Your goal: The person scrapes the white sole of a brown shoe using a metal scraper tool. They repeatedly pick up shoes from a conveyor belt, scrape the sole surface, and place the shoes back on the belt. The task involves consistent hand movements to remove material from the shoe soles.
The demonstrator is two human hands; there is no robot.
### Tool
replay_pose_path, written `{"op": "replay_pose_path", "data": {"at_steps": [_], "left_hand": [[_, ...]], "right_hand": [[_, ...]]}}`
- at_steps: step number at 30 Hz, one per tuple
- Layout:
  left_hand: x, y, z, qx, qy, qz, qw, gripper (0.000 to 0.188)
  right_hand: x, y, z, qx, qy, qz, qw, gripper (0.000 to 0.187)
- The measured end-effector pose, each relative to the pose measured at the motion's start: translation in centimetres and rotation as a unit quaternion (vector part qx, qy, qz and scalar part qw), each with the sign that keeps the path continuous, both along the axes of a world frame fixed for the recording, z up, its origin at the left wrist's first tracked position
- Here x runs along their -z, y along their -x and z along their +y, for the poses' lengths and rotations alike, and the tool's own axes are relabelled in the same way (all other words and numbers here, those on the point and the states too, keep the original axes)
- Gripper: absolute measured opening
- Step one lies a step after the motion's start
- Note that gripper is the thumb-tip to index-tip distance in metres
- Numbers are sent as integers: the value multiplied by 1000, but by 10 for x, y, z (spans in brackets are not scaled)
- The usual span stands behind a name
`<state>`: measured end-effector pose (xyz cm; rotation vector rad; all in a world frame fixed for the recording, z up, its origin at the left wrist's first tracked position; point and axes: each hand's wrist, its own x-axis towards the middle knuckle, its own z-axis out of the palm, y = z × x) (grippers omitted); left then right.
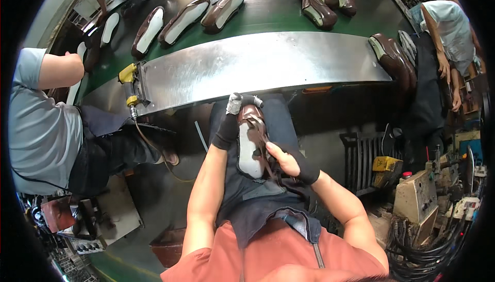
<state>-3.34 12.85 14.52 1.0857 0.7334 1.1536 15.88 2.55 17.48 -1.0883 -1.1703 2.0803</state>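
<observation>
A brown leather shoe [251, 150] rests sole-up along my lap, its pale insole board facing me and its toe pointing away. My left hand [234, 107], with pale tape on its fingers and a black wrist band, is closed around the toe. At the shoe's right edge is my right hand [286, 160], its thumb against a blurred brown strip [264, 145] that crosses the insole. The right fingers are mostly hidden beneath, and what they grip is unclear. A dark apron [273, 202] covers my lap.
Ahead runs a metal ledge [247, 62] with a yellow air tool [129, 83] and its hose. Behind it, a green belt [273, 13] carries several brown shoes. A brown shoe [394, 57] overhangs the ledge's right end. Co-workers sit left and stand right; machinery [417, 194] is at right.
</observation>
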Motion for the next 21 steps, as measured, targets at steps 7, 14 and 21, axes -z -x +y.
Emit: {"op": "replay_pose_path", "data": {"at_steps": [7,14,21], "left_hand": [[-8,7,-16,-44,-139,48,988,56],[-51,4,-92,-86,22,-29,996,58],[24,-5,-145,40,348,-102,931,48]], "right_hand": [[15,33,-31,52,-174,-139,974,40],[-4,2,-58,-116,-423,-121,891,33],[26,-56,-99,-245,-507,-123,817,37]]}}
